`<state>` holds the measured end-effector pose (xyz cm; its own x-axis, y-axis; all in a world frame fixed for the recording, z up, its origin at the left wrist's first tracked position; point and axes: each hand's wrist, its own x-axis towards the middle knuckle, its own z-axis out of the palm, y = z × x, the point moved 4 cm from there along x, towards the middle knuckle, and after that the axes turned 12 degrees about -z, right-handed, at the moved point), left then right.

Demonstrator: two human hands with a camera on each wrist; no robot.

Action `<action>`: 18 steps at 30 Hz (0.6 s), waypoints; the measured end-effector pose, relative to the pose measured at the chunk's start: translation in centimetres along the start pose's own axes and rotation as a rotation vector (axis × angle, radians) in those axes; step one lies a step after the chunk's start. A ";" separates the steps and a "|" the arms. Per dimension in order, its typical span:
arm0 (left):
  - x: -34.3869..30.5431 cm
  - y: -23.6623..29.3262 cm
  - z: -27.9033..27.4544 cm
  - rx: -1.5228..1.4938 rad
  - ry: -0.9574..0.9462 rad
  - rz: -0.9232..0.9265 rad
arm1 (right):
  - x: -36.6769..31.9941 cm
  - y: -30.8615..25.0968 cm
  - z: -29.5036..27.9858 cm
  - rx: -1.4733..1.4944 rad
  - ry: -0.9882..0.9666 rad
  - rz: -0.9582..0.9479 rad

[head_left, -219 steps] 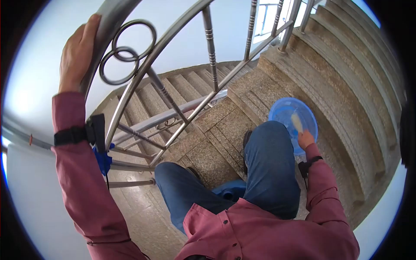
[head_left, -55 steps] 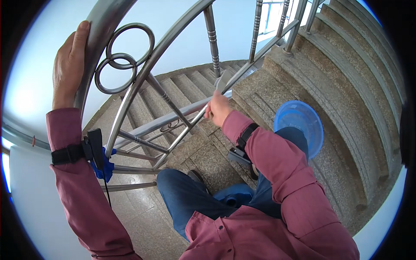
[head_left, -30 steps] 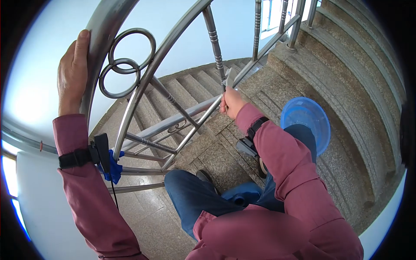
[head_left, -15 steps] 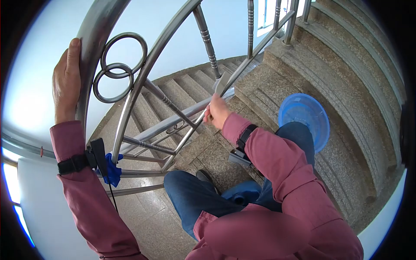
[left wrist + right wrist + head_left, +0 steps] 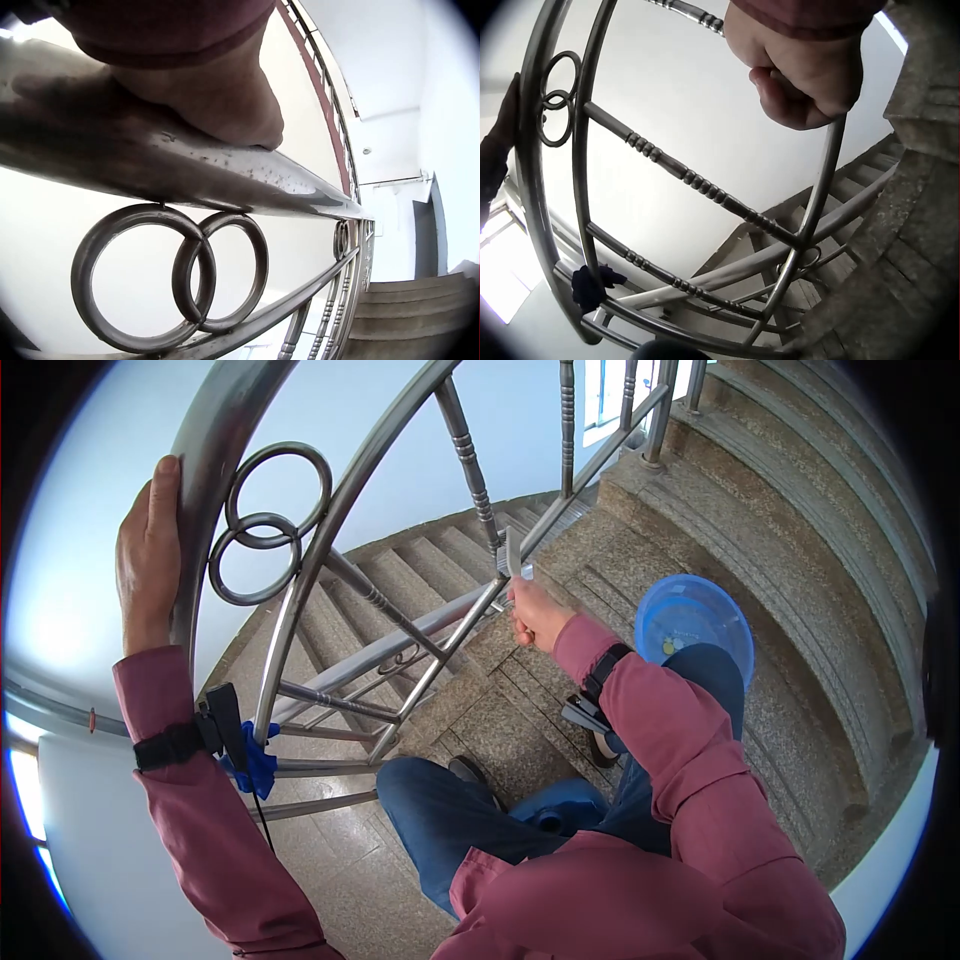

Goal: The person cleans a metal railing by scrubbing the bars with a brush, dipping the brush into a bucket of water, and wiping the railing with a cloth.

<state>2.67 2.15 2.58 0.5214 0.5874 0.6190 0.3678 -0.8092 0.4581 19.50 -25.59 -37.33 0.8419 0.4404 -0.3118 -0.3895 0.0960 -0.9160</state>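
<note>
Brush [image 5: 514, 550], upper centre of the frame, near a baluster's [image 5: 466, 450] foot; likely light, stiff, slippery if wet; best held by its handle. Right hand [image 5: 541, 615]: curled round it. Left hand [image 5: 148, 565]: on handrail [image 5: 215, 435], finger curl unclear.

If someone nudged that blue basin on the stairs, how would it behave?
The blue basin looks like see-through plastic, so it's probably light when empty and slightly flexible. Its round, wide shape should resist tipping on the flat, but the stone steps suggest a shove could topple it.
</note>
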 end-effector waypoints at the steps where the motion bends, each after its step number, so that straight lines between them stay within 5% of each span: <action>1: 0.1 0.0 -0.1 0.017 -0.016 -0.022 | -0.7 -0.2 -0.1 0.021 -0.007 0.032; 18: 0.2 -0.2 -0.2 -0.020 -0.028 -0.008 | 2.9 -2.8 -1.8 -0.060 -0.091 0.067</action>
<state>2.51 2.45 2.72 0.5401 0.5931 0.5971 0.3565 -0.8039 0.4761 23.73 -26.22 -36.16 0.7764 0.5231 -0.3515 -0.4185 0.0109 -0.9082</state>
